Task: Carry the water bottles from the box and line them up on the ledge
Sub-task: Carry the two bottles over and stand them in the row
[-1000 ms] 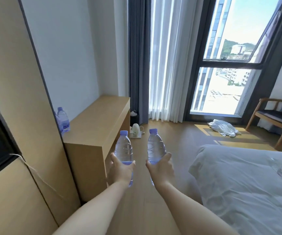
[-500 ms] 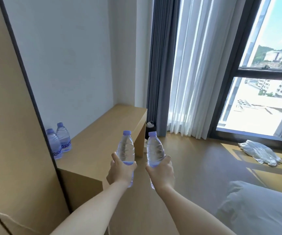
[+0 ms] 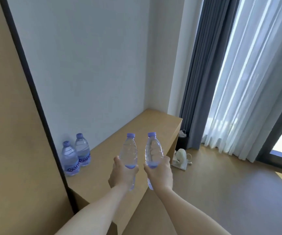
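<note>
Far left, two water bottles (image 3: 76,155) with purple caps stand upright on the wooden ledge (image 3: 128,126), touching each other, tucked into the corner by the tall wood panel (image 3: 9,133). Then my left hand (image 3: 121,173): its grip is curled round the lower half of a clear bottle (image 3: 129,153), held upright over the ledge, cap up. Right beside it, my right hand (image 3: 160,173) has the same kind of grip wrapped round a second bottle (image 3: 153,151), also upright, hanging about over the ledge's front edge. The two bottles are close but not touching. Further right, some small white thing (image 3: 181,158) sits on the floor near the grey curtain (image 3: 198,82).
</note>
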Action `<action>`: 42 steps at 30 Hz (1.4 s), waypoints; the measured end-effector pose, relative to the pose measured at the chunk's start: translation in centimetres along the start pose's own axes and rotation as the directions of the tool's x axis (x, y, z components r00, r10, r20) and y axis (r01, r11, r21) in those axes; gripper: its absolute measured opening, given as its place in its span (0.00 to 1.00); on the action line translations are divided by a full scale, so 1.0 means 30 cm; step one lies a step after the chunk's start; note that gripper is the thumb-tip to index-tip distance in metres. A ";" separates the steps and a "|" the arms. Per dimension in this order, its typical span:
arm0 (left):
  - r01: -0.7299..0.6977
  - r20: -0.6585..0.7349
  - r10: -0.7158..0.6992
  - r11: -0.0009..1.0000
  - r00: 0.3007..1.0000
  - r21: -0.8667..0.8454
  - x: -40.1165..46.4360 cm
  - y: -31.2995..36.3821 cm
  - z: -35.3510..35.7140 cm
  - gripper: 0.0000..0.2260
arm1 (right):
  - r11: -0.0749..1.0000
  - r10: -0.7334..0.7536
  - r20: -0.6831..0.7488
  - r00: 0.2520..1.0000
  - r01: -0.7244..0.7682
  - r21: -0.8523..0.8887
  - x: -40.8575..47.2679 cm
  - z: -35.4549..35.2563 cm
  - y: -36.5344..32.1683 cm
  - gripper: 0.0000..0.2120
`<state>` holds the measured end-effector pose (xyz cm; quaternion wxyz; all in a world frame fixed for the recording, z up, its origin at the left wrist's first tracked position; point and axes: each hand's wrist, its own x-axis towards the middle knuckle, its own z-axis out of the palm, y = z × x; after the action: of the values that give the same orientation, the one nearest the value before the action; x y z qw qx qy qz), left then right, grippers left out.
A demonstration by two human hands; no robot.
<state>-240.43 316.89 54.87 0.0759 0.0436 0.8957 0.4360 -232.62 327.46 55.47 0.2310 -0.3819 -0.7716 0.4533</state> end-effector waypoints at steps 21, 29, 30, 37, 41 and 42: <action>0.234 -0.407 -0.441 0.854 0.800 -0.465 0.510 -0.160 0.045 0.25 | 0.928 -0.290 0.670 0.684 0.371 0.023 0.548 0.581 -0.096 0.27; 0.086 -0.579 -0.383 0.877 0.720 -0.474 0.515 -0.272 -0.012 0.09 | 0.978 -0.179 0.822 0.541 0.192 0.087 0.513 0.740 -0.106 0.28; 0.123 -0.572 -0.415 0.870 0.707 -0.478 0.515 -0.281 -0.017 0.09 | 0.983 -0.160 0.833 0.530 0.162 0.086 0.508 0.758 -0.109 0.30; 0.214 -0.542 -0.487 0.846 0.685 -0.489 0.517 -0.373 -0.029 0.21 | 0.979 -0.162 0.819 0.550 0.193 0.064 0.502 0.862 -0.081 0.27; 0.151 -0.482 -0.423 0.850 0.768 -0.505 0.519 -0.423 -0.035 0.17 | 0.992 -0.087 0.841 0.533 0.124 0.025 0.496 0.895 -0.092 0.24; 0.144 -0.478 -0.416 0.850 0.773 -0.507 0.521 -0.431 -0.033 0.16 | 0.993 -0.072 0.850 0.523 0.115 0.013 0.497 0.899 -0.092 0.23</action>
<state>-256.14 310.41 43.76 -0.1225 -0.2452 0.7487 0.6036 -261.59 324.43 45.02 -0.1574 -0.0769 -0.8156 0.5514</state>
